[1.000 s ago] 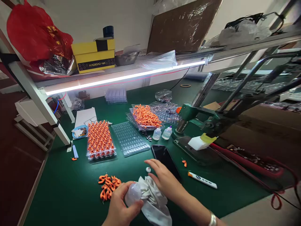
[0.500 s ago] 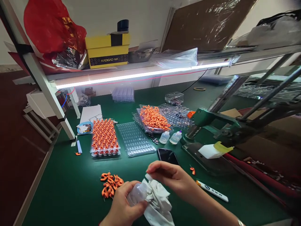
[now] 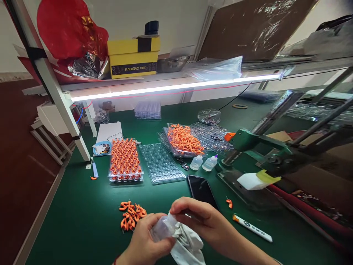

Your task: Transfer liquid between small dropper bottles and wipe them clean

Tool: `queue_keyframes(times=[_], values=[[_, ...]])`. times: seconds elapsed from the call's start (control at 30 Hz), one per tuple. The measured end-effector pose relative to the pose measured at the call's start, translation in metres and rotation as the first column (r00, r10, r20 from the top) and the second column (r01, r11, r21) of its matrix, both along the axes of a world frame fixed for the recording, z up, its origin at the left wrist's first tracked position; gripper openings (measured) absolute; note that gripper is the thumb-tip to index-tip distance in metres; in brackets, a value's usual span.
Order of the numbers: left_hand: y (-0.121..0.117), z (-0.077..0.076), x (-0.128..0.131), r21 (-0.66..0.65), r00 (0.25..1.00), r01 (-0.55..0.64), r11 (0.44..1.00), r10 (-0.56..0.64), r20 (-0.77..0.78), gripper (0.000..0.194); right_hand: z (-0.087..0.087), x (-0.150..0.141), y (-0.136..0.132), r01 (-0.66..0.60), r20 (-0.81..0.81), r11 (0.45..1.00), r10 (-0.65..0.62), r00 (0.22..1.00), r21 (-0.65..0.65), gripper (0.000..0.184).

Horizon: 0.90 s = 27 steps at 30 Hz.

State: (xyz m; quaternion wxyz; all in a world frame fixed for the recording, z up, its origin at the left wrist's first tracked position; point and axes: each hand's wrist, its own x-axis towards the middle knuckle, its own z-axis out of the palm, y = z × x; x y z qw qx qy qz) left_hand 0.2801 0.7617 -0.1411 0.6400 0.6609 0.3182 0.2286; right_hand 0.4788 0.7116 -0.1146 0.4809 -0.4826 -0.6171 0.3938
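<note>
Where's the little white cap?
In the head view, the white cap is low, near the middle: pinched by the right hand, at the neck of the clear bottle that the left hand holds.

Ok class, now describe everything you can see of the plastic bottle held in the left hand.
The plastic bottle looks translucent and colourless, with a rounded body narrowing at the neck. The left hand grips its body over the green table; it tilts, neck towards the right hand, which holds a white cap there. The cap's fit is hidden. A white cloth bunches beside the neck.
</note>
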Motion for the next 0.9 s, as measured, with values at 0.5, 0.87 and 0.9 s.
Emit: queue_keyframes(times=[0.5, 0.87, 0.9], values=[[-0.006, 0.011, 0.004, 0.141, 0.998, 0.061, 0.988, -0.063, 0.012, 0.040, 0.038, 0.002, 0.002, -0.265, 0.843, 0.959, 0.060, 0.535, 0.100, 0.046], [-0.009, 0.005, 0.009, -0.125, 0.989, 0.093, 0.988, -0.078, 0.125, 0.037, 0.057, 0.016, -0.016, -0.181, 0.596, 0.981, 0.184, 0.782, -0.065, 0.032], [-0.010, 0.005, 0.009, -0.108, 0.990, 0.085, 0.991, -0.072, 0.118, 0.037, 0.056, 0.014, -0.017, -0.178, 0.585, 0.982, 0.183, 0.790, -0.067, 0.025]])
